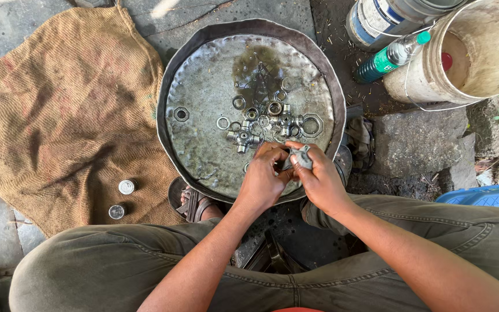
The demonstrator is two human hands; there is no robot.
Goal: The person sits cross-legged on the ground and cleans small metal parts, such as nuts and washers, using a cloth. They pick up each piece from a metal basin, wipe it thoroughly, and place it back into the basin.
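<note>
Both hands are meeting just below frame centre, over the near rim of the round metal pan (171,86). The right hand (321,182) is curling closed around a small grey metal part (302,157); the left hand (261,179) is pinching its left end. Loose rings and cross joints (244,138) are lying just above, well within reach.

Small grey metal part (301,157), held above pan rim (partly hidden)

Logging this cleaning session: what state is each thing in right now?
Left hand: gripping the metal part.
Right hand: gripping the same metal part.
Round pan: holds liquid, with loose rings.
White bucket: upright, open.
Green bottle: capped, leaning.
Burlap sack: spread flat.
</note>
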